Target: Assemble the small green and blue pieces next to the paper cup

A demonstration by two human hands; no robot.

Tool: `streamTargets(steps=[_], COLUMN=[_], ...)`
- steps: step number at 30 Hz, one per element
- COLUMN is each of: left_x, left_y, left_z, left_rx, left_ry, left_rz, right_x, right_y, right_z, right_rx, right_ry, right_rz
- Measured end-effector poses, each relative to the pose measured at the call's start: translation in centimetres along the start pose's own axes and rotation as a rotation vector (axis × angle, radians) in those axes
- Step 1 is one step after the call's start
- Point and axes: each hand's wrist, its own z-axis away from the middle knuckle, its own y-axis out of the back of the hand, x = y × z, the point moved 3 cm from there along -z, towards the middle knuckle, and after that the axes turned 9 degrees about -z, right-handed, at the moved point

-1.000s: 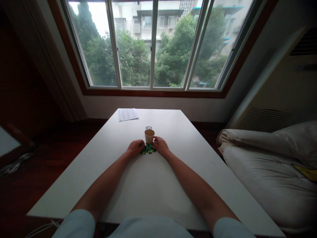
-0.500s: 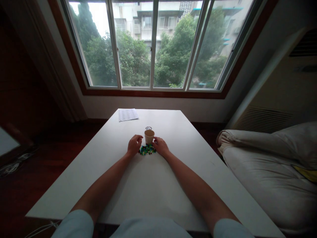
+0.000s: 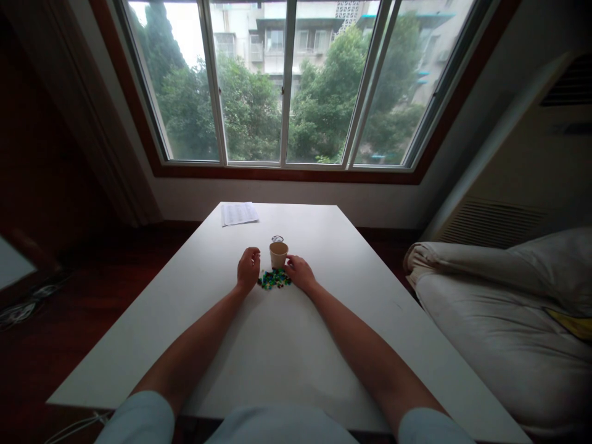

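Paper cup (image 3: 279, 256) upright, coloured pieces (image 3: 274, 280) heaped at near side. Right hand (image 3: 300, 272) at cup's right, finger and thumb spread, likely steadying. Left hand (image 3: 248, 269) left of cup, fingers curled; cannot tell whether pinching.

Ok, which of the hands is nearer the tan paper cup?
The right hand, immediately beside the tan paper cup; a wider gap separates the left hand from it.
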Motion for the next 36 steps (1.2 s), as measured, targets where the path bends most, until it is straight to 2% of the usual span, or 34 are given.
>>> streamTargets(steps=[3, 8, 15, 22, 36], left_x=[0.2, 1.0, 1.6, 1.8, 1.4], left_y=[0.2, 0.6, 0.7, 0.8, 0.7], left_z=[0.1, 0.2, 0.4, 0.4, 0.5], left_rx=[-0.003, -0.025, -0.059, -0.105, -0.080], left_ry=[-0.009, -0.113, -0.186, -0.203, -0.223], left_rz=[-0.027, -0.040, -0.030, -0.038, -0.064], right_x=[0.1, 0.2, 0.1, 0.1, -0.3], right_y=[-0.1, -0.2, -0.2, -0.2, 0.0], right_z=[0.0, -0.1, -0.1, -0.2, 0.0], right_rx=[-0.004, 0.000, 0.005, -0.008, -0.014], right_ry=[-0.003, -0.003, 0.012, 0.005, 0.005], right_rz=[-0.003, 0.000, -0.004, 0.001, 0.004])
